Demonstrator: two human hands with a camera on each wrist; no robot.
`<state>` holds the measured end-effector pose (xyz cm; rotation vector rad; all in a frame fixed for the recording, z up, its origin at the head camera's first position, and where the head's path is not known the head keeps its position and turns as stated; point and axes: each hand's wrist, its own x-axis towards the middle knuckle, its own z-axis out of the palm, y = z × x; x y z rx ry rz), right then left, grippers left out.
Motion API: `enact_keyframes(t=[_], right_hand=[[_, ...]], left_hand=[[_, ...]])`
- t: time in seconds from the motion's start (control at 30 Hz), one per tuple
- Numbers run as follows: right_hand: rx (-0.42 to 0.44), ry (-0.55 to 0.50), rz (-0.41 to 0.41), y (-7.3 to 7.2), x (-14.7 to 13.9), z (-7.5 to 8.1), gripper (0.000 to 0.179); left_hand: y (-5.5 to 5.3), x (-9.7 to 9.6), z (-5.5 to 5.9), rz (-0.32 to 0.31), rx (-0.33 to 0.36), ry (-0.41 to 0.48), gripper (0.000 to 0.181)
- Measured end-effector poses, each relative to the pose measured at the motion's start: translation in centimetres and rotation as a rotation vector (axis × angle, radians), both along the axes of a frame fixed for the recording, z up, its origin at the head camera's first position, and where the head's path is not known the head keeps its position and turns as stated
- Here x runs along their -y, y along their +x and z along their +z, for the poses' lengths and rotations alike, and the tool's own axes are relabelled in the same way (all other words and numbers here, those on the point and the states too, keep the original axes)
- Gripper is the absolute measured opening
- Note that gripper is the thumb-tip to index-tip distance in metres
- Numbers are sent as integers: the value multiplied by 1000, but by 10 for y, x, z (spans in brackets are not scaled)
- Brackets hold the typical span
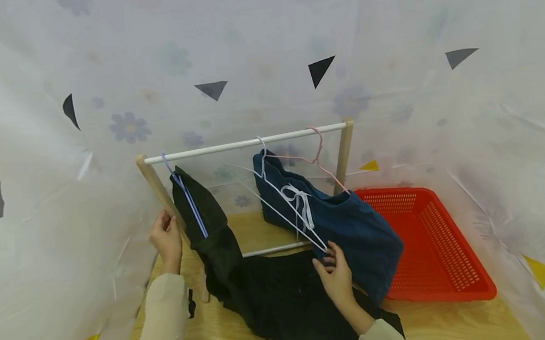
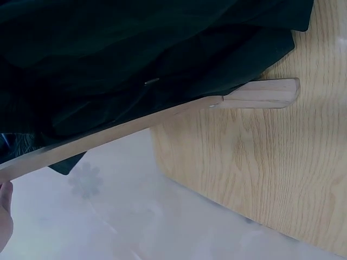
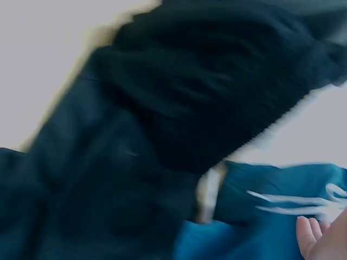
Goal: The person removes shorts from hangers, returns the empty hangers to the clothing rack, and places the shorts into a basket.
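Observation:
At the left post of a clothes rack (image 1: 211,150), my left hand (image 1: 165,238) grips the wood; its fingertips also show at the post in the left wrist view. My right hand (image 1: 336,276) is by the lower corner of a white hanger (image 1: 281,191), fingers slightly spread and near or touching it. The hanger hooks over the rail with nothing on it. Behind it, blue shorts (image 1: 357,233) with a white drawstring hang from a pink hanger (image 1: 319,157). A black garment (image 1: 284,294) hangs from a purple-blue hanger (image 1: 187,194), its lower part spread over the table.
A red perforated basket (image 1: 436,236) stands right of the rack on the wooden table (image 1: 219,334). White patterned sheeting (image 1: 260,40) surrounds the table at the back and sides. Beside the left sleeve lies a small black object (image 1: 191,303).

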<state>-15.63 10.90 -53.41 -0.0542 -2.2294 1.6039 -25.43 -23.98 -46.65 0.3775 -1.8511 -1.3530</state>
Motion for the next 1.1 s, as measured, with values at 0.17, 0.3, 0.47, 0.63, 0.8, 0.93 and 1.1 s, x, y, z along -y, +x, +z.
enact_keyframes(t=[0.17,0.3,0.47,0.63,0.8,0.93,1.1], right_hand=[[164,266,418,13,11,-42,85],[301,405,641,22,22,-66,80],[189,609,416,30,30,-91,34],[101,779,144,29,20,-106,54],[233,809,184,27,8,-113,102],[367,912,289,22,3,-111,110],[513,1064,380,12,1,-103,113]], left_hand=[[0,2,-4,-24,7,-12,24],[1,3,-7,-15,23,-15,20],[1,3,-8,3,66,-37,20],[-5,9,-19,-17,37,-33,24],[-37,50,-87,-154,-68,25,32],[-45,64,-119,-208,-77,50,36],[7,20,-68,-120,76,-35,28]])
